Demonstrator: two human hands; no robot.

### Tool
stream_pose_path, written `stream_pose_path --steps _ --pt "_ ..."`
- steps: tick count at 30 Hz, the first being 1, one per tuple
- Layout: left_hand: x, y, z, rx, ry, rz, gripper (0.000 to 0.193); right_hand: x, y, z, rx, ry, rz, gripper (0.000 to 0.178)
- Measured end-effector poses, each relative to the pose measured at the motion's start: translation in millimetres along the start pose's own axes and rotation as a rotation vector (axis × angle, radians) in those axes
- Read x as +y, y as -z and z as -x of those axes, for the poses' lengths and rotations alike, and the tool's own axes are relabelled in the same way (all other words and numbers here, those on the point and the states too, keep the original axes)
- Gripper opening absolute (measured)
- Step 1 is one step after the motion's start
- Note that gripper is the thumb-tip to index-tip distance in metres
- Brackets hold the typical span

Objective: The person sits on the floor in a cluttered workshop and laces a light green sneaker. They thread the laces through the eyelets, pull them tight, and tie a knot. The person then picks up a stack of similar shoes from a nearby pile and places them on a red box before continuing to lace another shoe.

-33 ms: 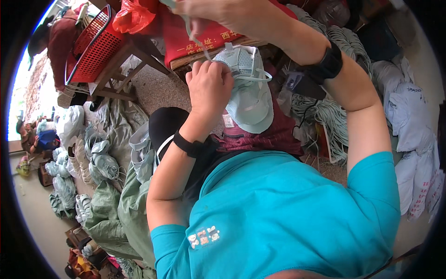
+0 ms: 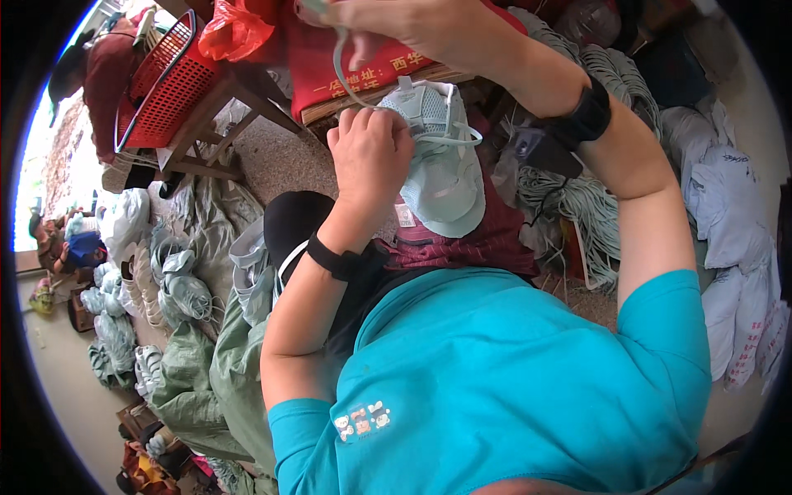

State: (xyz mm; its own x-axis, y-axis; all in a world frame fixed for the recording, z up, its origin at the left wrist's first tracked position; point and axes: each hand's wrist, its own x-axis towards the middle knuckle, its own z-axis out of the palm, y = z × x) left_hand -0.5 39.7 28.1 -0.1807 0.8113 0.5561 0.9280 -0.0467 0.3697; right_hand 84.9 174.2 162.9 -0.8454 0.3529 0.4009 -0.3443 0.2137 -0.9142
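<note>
A pale mint mesh sneaker upper (image 2: 441,177) lies on the maroon cloth over my lap, its toe end toward me. My left hand (image 2: 369,148) rests against its left side, fingers curled and closed on a pale shoelace (image 2: 338,70); the fingertips are partly hidden. From there the lace bows up to my right hand (image 2: 388,21), raised at the top edge over a red cloth. That hand has its fingers closed around the lace's other stretch, partly out of view. Another part of lace loops across the upper's right side.
A wooden table edge with a red cloth (image 2: 371,78) stands just beyond the upper. Bundled pale laces (image 2: 577,219) lie at my right, white sacks (image 2: 730,206) farther right. On the left are a red basket (image 2: 161,91) on a stool, more shoe uppers (image 2: 252,264) and green sacking (image 2: 194,379).
The lace between my hands has gone from nearly straight to a slack bow toward the left. My right hand has shifted slightly to the right; my left hand stays at the upper.
</note>
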Motion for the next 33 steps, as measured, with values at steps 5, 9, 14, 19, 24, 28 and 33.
stream_pose_path --steps 5,9,14,19,24,28,33 --pt "-2.2 1.7 2.2 -0.021 -0.013 -0.117 0.01 5.9 25.5 26.0 0.221 -0.185 0.217 0.012" --pt "0.4 2.8 -5.7 -0.141 0.013 -0.097 0.01 38.1 35.9 71.4 0.011 0.098 1.032 0.013" --pt "-1.5 -4.5 -1.6 -0.162 0.078 0.165 0.008 60.4 19.0 110.7 -0.148 0.056 1.124 0.013" --pt "1.7 -1.0 0.2 -0.119 0.103 0.055 0.016 77.9 11.7 122.5 -0.083 0.028 1.213 0.013" --pt "9.5 -7.2 -3.2 -0.115 0.211 0.152 0.028 82.7 11.0 121.3 -0.027 -0.022 1.118 0.015" --pt "2.8 -11.3 0.8 -0.122 0.317 0.426 0.025 89.2 13.0 120.9 0.023 -0.052 1.033 0.014" --pt "-7.3 -2.6 18.9 0.121 0.015 0.258 0.022 82.3 27.6 115.9 0.179 0.124 1.077 0.012"
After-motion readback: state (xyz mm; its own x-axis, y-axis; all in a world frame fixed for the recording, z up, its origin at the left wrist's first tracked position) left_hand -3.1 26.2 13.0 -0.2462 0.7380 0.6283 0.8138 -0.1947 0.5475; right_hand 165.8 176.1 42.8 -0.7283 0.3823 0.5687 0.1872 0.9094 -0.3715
